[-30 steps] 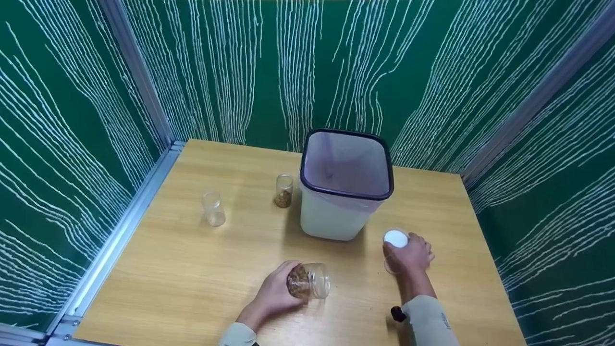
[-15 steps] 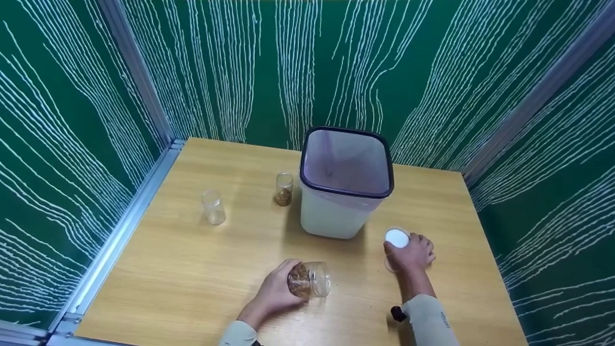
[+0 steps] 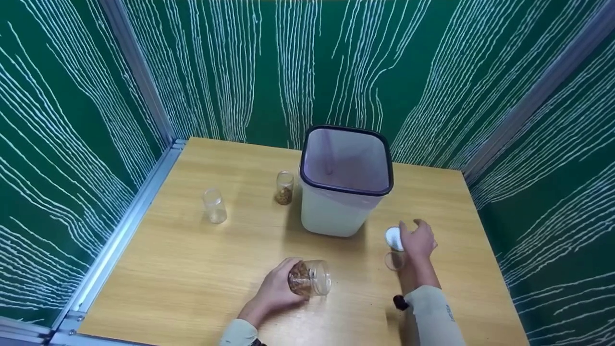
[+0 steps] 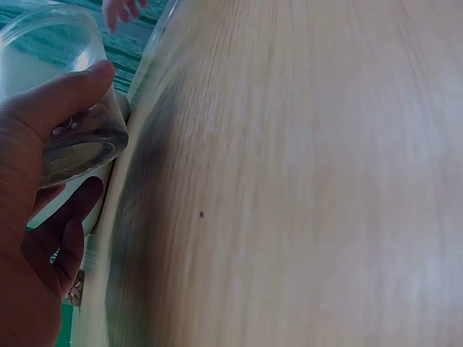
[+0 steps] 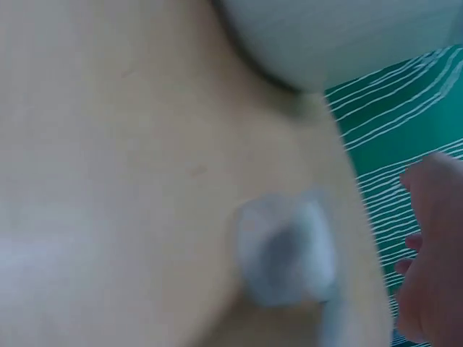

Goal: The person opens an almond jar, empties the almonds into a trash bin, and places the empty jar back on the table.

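Note:
My left hand grips a clear glass jar lying on its side, mouth toward the right, with brown pieces in its closed end. The left wrist view shows the thumb over the jar's wall. At the right, my right hand has its thumb and forefinger spread beside a round white lid. In the right wrist view, a gap lies between the right hand and the blurred white lid. A clear round rim shows just in front of the lid.
A white bin with a dark rim and a liner stands behind both hands. Left of it are a small glass with brown pieces and a clear glass. Green panels enclose the wooden table.
My right hand has let go of the white lid and drawn slightly right, its fingers spreading. The lid has tilted. My left hand keeps the jar in nearly the same place.

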The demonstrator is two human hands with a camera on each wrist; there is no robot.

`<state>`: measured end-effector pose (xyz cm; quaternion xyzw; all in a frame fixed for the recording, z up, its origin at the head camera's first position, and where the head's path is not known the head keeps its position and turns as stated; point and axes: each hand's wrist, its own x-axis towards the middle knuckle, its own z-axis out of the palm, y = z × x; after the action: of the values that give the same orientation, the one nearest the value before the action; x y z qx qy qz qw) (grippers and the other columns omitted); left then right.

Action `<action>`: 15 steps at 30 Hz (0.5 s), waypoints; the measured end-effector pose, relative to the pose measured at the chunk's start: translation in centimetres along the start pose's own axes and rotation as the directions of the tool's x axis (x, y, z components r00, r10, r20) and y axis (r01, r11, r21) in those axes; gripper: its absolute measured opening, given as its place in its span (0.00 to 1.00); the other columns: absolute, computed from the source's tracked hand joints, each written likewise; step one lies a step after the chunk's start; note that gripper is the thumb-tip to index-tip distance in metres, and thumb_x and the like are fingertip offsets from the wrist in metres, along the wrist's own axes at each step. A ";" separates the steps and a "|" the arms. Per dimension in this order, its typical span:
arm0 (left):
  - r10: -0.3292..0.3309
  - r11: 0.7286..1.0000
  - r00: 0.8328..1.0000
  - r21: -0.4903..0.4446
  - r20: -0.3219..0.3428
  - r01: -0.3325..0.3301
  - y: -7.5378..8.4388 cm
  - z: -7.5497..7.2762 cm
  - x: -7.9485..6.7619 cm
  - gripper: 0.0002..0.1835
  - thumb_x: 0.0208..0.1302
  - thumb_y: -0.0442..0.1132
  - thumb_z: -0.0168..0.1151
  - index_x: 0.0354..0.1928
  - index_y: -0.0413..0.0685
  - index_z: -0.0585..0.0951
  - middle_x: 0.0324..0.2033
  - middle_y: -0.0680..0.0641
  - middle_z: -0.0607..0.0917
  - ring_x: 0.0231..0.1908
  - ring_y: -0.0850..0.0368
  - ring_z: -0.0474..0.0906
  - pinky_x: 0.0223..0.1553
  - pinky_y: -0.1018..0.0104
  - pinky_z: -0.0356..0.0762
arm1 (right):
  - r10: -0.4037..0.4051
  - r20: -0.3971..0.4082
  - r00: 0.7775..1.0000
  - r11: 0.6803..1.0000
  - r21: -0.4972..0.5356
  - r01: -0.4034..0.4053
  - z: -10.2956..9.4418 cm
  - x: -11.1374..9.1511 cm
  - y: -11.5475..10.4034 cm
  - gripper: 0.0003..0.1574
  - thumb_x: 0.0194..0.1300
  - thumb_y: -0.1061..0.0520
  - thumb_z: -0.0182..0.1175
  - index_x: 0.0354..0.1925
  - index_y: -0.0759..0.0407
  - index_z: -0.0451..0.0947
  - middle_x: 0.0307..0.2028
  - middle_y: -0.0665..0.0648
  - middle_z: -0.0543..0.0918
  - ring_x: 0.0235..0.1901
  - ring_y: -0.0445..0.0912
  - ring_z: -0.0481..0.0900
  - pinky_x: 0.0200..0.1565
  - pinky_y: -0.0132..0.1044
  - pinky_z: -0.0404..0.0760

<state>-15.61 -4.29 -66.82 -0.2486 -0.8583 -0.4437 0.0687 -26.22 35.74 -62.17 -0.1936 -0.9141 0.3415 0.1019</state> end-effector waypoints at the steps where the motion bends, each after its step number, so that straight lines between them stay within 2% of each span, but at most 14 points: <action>1: -0.001 1.000 1.000 -0.003 0.005 0.001 0.0 0.0 0.0 0.47 0.29 0.45 0.82 0.60 0.49 0.73 0.53 0.56 0.78 0.52 0.56 0.77 0.56 0.59 0.73 | -0.001 -0.004 1.000 1.000 0.029 0.002 -0.6 0.3 -0.4 0.40 0.70 0.40 0.51 0.65 0.69 0.64 0.61 0.71 0.69 0.61 0.64 0.64 0.61 0.61 0.56; 5: -0.006 1.000 1.000 -0.012 0.014 0.006 0.2 0.0 0.1 0.48 0.29 0.46 0.83 0.60 0.47 0.74 0.54 0.55 0.78 0.53 0.56 0.76 0.57 0.59 0.72 | -0.011 0.006 1.000 0.987 0.161 0.010 -2.9 1.7 -2.6 0.36 0.72 0.44 0.50 0.66 0.67 0.63 0.62 0.69 0.70 0.62 0.62 0.66 0.62 0.56 0.63; 7: 0.000 1.000 1.000 -0.016 0.012 0.000 0.3 0.0 0.1 0.48 0.29 0.46 0.83 0.60 0.45 0.74 0.54 0.54 0.78 0.53 0.55 0.76 0.57 0.58 0.72 | 0.003 0.031 1.000 0.970 0.242 -0.010 -4.0 2.2 -4.0 0.36 0.72 0.44 0.49 0.68 0.66 0.61 0.64 0.67 0.68 0.63 0.61 0.65 0.62 0.53 0.66; 12: 0.017 1.000 1.000 -0.020 0.016 -0.016 0.5 0.2 0.2 0.46 0.30 0.45 0.82 0.59 0.45 0.74 0.53 0.53 0.78 0.53 0.55 0.76 0.57 0.58 0.73 | 0.054 0.134 0.990 0.906 0.410 -0.105 -6.3 3.0 -8.0 0.37 0.74 0.42 0.44 0.73 0.59 0.55 0.70 0.63 0.60 0.67 0.56 0.60 0.64 0.49 0.63; 15: 0.017 1.000 1.000 -0.018 0.025 -0.017 0.7 0.2 0.2 0.46 0.30 0.44 0.82 0.59 0.44 0.74 0.53 0.54 0.78 0.53 0.56 0.76 0.56 0.59 0.73 | 0.038 0.198 0.980 0.854 0.502 -0.134 -7.3 3.0 -10.2 0.39 0.74 0.40 0.44 0.74 0.57 0.52 0.71 0.62 0.58 0.68 0.56 0.59 0.66 0.48 0.61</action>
<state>-15.44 -3.67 -66.37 -0.2622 -0.8529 -0.4475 0.0594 -29.51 34.28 -49.79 -0.1684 -0.7860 0.5926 0.0510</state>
